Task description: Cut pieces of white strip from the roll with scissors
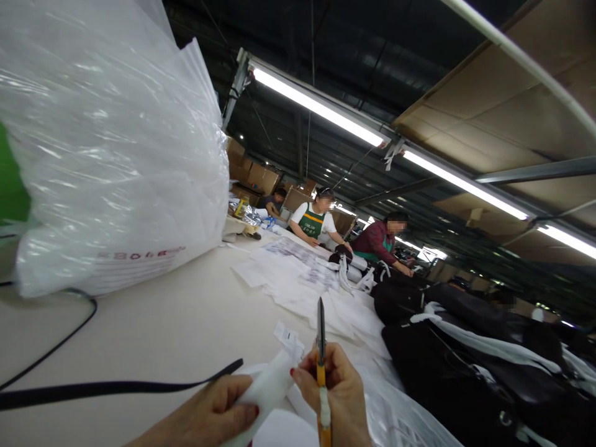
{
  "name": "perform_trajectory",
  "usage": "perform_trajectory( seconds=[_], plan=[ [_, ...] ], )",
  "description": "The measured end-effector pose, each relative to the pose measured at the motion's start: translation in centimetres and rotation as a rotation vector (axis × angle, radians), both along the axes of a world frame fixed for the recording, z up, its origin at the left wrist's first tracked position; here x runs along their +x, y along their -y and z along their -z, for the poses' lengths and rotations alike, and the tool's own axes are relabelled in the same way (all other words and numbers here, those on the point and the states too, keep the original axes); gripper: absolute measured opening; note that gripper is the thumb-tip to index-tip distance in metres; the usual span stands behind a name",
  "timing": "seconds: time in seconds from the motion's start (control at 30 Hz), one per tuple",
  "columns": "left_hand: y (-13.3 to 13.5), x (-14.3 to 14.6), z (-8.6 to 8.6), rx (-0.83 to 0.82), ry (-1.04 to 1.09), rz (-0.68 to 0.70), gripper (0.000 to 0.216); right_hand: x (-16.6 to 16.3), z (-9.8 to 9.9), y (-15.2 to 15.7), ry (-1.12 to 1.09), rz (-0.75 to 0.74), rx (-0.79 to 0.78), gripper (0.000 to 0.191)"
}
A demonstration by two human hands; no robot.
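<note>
Right hand (pixel 336 391): closed around yellow-handled snips (pixel 321 347), thumb and fingers wrapped on the handle, blades pointing up and away from the body. The blades appear shut; no material sits between them. The wrist is bent back, with the hand rising from the lower frame edge.

Left hand (pixel 218 413): pinches a folded white piece (pixel 272 385) between thumb and fingers, palm turned inward, just beside the right hand. A small printed tag (pixel 286 336) stands off the far end of the piece, close to the blades but apart from them.

Judgement: any cut at the tag should be made with the blade tips only, the piece held taut by the left hand and its fingers kept behind the cutting line. The present grip on the piece is far enough back for that.

Surroundings: a black strap (pixel 116 389) lies flat on the table (pixel 177 316), its end just short of the left hand. White sheets (pixel 321 292) are spread beyond. A large clear bag (pixel 112 143) stands at far left. Dark garments (pixel 470 366) with white cords are heaped at right. Three other persons work at the far end of the table, well apart.
</note>
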State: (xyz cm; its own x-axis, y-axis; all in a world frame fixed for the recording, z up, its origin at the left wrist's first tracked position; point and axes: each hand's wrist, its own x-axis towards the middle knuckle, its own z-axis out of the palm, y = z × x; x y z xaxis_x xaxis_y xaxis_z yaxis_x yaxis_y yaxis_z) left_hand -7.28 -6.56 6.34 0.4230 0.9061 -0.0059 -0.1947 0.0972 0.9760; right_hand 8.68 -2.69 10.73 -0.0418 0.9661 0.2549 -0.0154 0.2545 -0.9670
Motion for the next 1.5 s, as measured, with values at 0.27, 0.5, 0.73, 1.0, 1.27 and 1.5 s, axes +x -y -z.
perform_trajectory(
  seconds=[0.27, 0.5, 0.73, 1.0, 1.27, 1.5],
  plan=[
    [-0.2, -0.5, 0.5, 0.010, -0.052, -0.002, 0.051, -0.7, 0.2, 0.0, -0.103, 0.029, 0.033, 0.022],
    [-0.4, -0.5, 0.7, -0.008, -0.115, -0.051, 0.053, -0.5, 0.8, 0.2, 0.109, 0.096, 0.075, 0.021],
    [-0.8, -0.8, 2.1, -0.059, -0.126, -0.098, 0.049, -0.6, 2.0, 0.2, 0.267, 0.195, 0.220, 0.019],
    [-0.8, -1.1, 3.0, -0.137, -0.097, -0.123, 0.048, -0.9, 1.6, 0.6, 0.229, 0.167, 0.185, 0.019],
    [-0.3, -1.1, 2.8, -0.123, -0.063, -0.135, 0.051, -0.7, 1.2, -0.2, -0.009, 0.013, -0.035, 0.032],
    [0.1, -0.7, 2.0, 0.004, 0.040, -0.090, 0.048, -0.7, 3.5, -0.4, -0.155, -0.115, -0.178, 0.050]
  ],
)
